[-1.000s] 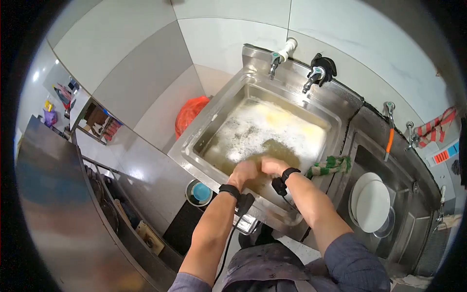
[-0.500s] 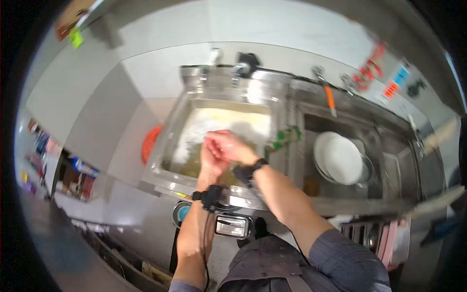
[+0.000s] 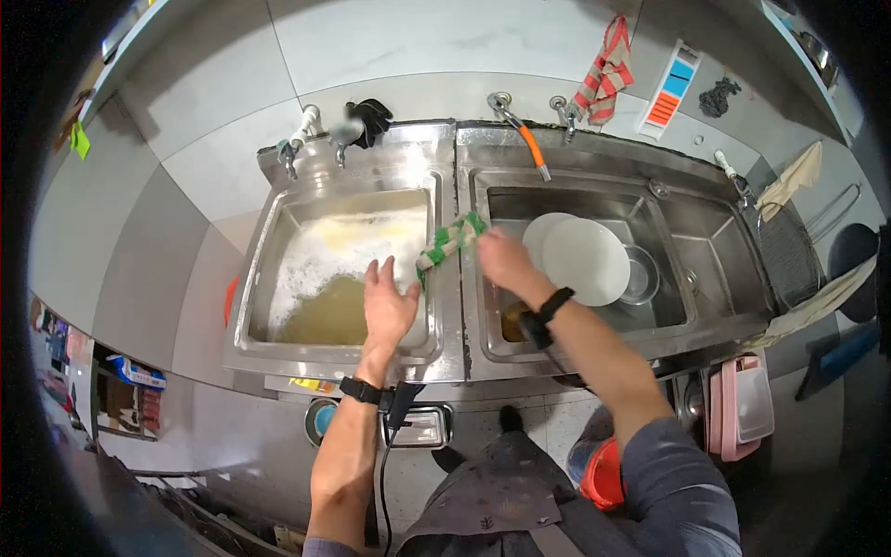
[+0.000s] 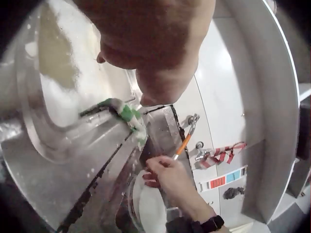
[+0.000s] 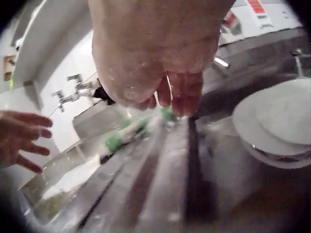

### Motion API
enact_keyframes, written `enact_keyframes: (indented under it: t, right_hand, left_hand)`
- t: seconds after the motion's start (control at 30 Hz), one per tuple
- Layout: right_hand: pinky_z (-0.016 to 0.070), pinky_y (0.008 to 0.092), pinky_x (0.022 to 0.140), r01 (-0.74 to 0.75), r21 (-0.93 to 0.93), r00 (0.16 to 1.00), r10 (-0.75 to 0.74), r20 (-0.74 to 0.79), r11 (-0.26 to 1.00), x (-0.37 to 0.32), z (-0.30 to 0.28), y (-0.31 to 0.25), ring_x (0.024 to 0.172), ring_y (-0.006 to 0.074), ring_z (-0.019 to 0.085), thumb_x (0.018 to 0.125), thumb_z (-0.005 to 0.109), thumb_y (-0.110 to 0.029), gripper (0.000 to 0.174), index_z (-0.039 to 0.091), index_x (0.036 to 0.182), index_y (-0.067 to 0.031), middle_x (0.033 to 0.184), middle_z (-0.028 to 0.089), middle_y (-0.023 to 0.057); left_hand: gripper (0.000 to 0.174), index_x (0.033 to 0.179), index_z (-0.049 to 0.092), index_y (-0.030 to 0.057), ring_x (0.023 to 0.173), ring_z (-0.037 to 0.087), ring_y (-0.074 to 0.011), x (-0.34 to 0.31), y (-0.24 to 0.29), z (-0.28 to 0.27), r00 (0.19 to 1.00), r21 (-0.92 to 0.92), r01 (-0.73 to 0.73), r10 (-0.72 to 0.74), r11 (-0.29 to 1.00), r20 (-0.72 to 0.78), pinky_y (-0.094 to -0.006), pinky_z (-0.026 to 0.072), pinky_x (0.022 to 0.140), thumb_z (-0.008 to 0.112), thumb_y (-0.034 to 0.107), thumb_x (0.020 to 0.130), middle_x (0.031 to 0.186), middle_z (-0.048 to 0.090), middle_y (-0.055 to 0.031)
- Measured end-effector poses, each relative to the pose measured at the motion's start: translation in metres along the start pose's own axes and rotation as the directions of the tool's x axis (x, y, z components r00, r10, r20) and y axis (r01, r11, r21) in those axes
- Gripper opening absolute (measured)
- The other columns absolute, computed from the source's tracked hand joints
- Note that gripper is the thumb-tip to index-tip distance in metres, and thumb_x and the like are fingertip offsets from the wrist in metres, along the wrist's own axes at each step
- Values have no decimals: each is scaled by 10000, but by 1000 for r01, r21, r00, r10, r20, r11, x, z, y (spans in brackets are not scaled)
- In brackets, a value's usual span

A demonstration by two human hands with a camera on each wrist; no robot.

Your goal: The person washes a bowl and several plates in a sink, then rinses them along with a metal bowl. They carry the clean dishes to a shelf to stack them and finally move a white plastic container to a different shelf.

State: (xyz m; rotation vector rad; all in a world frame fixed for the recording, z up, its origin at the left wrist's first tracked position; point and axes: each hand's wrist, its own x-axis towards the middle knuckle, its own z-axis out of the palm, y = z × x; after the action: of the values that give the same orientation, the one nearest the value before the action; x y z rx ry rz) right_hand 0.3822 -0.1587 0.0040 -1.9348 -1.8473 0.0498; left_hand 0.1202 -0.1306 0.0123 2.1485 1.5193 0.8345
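Note:
My left hand (image 3: 388, 306) is over the right side of the left basin (image 3: 243, 311), palm up and fingers spread, holding nothing. White foam (image 3: 348, 237) and murky water fill that basin. A green-and-white cloth (image 3: 448, 246) lies twisted across the divider between the two basins. My right hand (image 3: 509, 262) is beside the cloth's right end, over the left edge of the right basin, with fingers bent loosely downward. In the left wrist view a gap shows between the right hand (image 4: 167, 174) and the cloth (image 4: 127, 114). White plates (image 3: 585, 260) sit stacked in the right basin.
A clear bowl (image 3: 640, 276) is beside the plates. Taps line the back wall, one with an orange hose (image 3: 532, 147). A black glove (image 3: 371, 121) hangs on a left tap, a red-striped cloth (image 3: 605, 79) on the wall. A wire strainer (image 3: 789, 255) hangs at far right.
Both hands have risen out of the soapy water and come apart. The right hand has moved right, toward the cloth's end. The head view has swung toward the right basin.

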Motion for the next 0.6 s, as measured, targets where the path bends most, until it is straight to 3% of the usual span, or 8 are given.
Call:
enact_keyframes:
  t: [0.13, 0.2, 0.33, 0.4, 0.43, 0.47, 0.53, 0.6]
  right_hand:
    - [535, 547, 696, 130, -156, 786, -6, 619, 979, -30, 36, 127, 812, 432, 705, 894, 582, -199, 250, 737, 879, -2, 890, 715, 280]
    - [536, 523, 686, -168, -41, 634, 140, 761, 985, -52, 33, 138, 815, 407, 718, 852, 604, -211, 284, 760, 887, 24, 939, 713, 294]
    - [544, 506, 755, 65, -20, 641, -26, 767, 998, -64, 81, 167, 892, 387, 703, 841, 596, -139, 218, 744, 809, 17, 975, 734, 235]
    - [554, 472, 670, 112, -45, 453, -10, 891, 993, -66, 64, 167, 826, 348, 724, 777, 635, -160, 232, 757, 838, 28, 916, 738, 237]
    - [558, 465, 791, 759, 3, 355, -418, 836, 651, -77, 127, 207, 935, 337, 716, 801, 677, -139, 151, 776, 819, -27, 997, 743, 210]
    - [558, 465, 791, 762, 18, 345, -429, 835, 647, -82, 127, 209, 935, 337, 716, 801, 677, -139, 151, 776, 819, -27, 997, 743, 210]
    - [578, 459, 795, 322, -13, 644, -209, 736, 947, -87, 107, 193, 924, 332, 730, 802, 674, -123, 163, 794, 868, -35, 950, 754, 193]
    - [587, 455, 786, 261, -29, 665, -158, 730, 965, -80, 56, 171, 907, 336, 737, 821, 649, -124, 184, 794, 891, -34, 930, 755, 191]
  left_hand:
    - [656, 1445, 513, 53, 1363, 486, -465, -3, 52, 39, 989, 26, -144, 143, 989, 20, -474, 443, 1133, 762, 205, 858, 1539, 419, -285]
    - [576, 1396, 558, 47, 1336, 509, -458, -3, 74, 76, 975, -29, -216, 217, 976, 56, -481, 470, 1104, 740, 139, 857, 1527, 439, -270]
    - [409, 1245, 658, 21, 1193, 605, -470, 2, 125, 130, 918, -88, -234, 250, 968, 309, -509, 517, 1007, 697, 149, 858, 1321, 609, -282]
    - [355, 1195, 688, 18, 1147, 635, -465, 7, 135, 159, 867, -102, -182, 208, 978, 452, -521, 524, 982, 674, 171, 875, 1264, 654, -273]
    - [327, 1159, 707, 15, 1111, 653, -461, 8, 134, 176, 836, -63, -187, 192, 980, 514, -528, 527, 970, 644, 193, 893, 1190, 684, -270]
    - [316, 1123, 726, 11, 1074, 671, -457, 8, 128, 195, 802, -26, -194, 173, 981, 572, -536, 529, 957, 614, 215, 910, 1115, 714, -267]
    - [311, 1116, 734, 12, 1031, 688, -457, 6, 117, 222, 808, -1, -226, 188, 974, 559, -538, 541, 930, 579, 185, 908, 1045, 724, -267]
    - [316, 1106, 733, -3, 1044, 686, -453, 10, 123, 235, 663, 291, -211, -82, 933, 744, -521, 545, 926, 596, 149, 864, 1047, 722, -271]
